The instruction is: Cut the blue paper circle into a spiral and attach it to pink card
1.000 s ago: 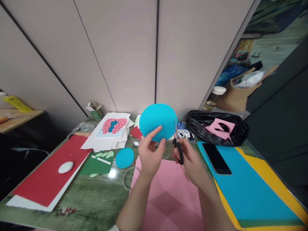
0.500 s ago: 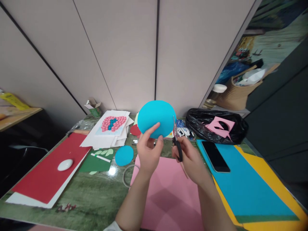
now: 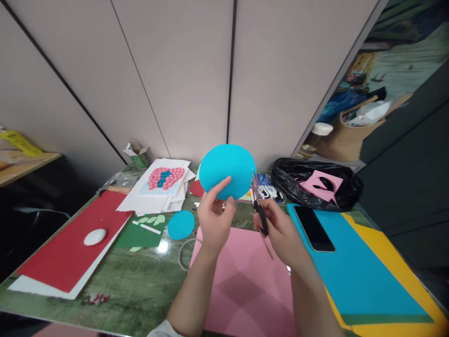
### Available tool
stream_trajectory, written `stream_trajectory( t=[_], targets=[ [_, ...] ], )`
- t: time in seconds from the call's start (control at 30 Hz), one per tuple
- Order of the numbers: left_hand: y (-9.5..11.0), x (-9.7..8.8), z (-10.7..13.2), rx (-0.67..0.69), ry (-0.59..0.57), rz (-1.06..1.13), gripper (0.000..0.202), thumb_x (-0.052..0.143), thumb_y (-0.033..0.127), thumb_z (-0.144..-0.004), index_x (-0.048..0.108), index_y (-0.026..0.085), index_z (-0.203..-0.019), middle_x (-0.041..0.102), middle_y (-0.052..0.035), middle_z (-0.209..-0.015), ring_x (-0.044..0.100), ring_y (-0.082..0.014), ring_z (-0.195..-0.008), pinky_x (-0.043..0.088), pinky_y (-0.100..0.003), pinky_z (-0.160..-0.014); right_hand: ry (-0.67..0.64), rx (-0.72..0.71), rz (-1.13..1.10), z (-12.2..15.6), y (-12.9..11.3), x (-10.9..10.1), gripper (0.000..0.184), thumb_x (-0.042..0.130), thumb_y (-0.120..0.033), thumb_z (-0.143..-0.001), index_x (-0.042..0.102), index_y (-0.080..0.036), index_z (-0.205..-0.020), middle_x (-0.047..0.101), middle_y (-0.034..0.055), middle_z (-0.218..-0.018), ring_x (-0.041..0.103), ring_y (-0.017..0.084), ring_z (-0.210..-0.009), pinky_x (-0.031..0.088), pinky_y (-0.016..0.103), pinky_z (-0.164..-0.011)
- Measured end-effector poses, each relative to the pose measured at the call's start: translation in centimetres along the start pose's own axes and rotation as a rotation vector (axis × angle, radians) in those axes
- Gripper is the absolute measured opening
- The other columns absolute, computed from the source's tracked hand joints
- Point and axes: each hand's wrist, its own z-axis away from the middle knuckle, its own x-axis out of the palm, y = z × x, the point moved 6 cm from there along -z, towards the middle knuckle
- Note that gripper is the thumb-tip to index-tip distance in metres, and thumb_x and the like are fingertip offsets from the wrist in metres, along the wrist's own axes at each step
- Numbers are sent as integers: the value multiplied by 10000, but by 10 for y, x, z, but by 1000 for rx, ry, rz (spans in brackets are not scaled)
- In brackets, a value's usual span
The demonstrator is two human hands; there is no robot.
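Above a green table (image 3: 140, 281) strewn with craft paper, I hold up a blue paper disc (image 3: 226, 169), a smooth, plain oval cut-out in bright turquoise, unmarked on the side facing me. My left hand (image 3: 213, 220) pinches its lower edge, thumb behind and fingers curled in, the index finger laid flat across the near face. My right hand (image 3: 280, 231) is closed through the black handles of a pair of scissors (image 3: 258, 206), whose blades point upward, nearly together, right at the disc's right edge. The disc stands upright in the air, over the far end of a pink sheet (image 3: 245, 281) lying on the table below my wrists. A smaller blue disc (image 3: 181, 224) lies flat to the left of that sheet. To the right, a dark phone (image 3: 312, 222) rests on a large blue sheet (image 3: 354, 271), with a black bag (image 3: 315, 187) holding pink scraps beyond it. Far left, a red sheet (image 3: 70, 243) lies along the table edge.
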Motion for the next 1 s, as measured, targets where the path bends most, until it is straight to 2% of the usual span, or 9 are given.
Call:
stream_trajectory(
  t=[0.13,0.37,0.53,0.73,1.0],
  targets=[
    [-2,-2,1,-6,15,-38,319,618,260,-823,670,261,-1138,643,-45,-935,549,-89,-608,496,-217,-549,0,-5,-6,-1,0,1,76,488,-273,-891,455,-231,-838,508,-67,-632,445,104,-580,342,247,-546],
    [0,-1,0,-3,98,-47,317,701,292,-769,690,268,-1085,664,-45,-1038,621,-121,-766,538,-231,-672,1,22,-53,0,-1,7,88,508,-260,-879,446,-233,-823,507,-68,-637,426,99,-578,333,239,-538],
    [2,2,0,15,37,-55,312,690,266,-774,692,261,-1086,670,-47,-1001,613,-122,-739,525,-221,-621,20,0,-44,-1,-2,5,159,511,-365,-899,457,-228,-838,471,-58,-646,382,101,-579,318,244,-538],
    [3,6,2,18,-29,-55,297,682,244,-773,700,246,-1070,690,-59,-997,629,-174,-865,538,-241,-665,62,-29,-54,-2,-1,1,220,501,-432,-900,448,-230,-830,473,-46,-651,365,108,-564,299,253,-522],
    [4,7,3,9,-46,-65,305,674,234,-783,693,268,-1085,692,-41,-1011,620,-167,-888,530,-234,-688,100,-41,-52,-2,0,1,154,494,-365,-905,451,-238,-830,439,-53,-650,368,110,-572,308,254,-535]
  ],
)
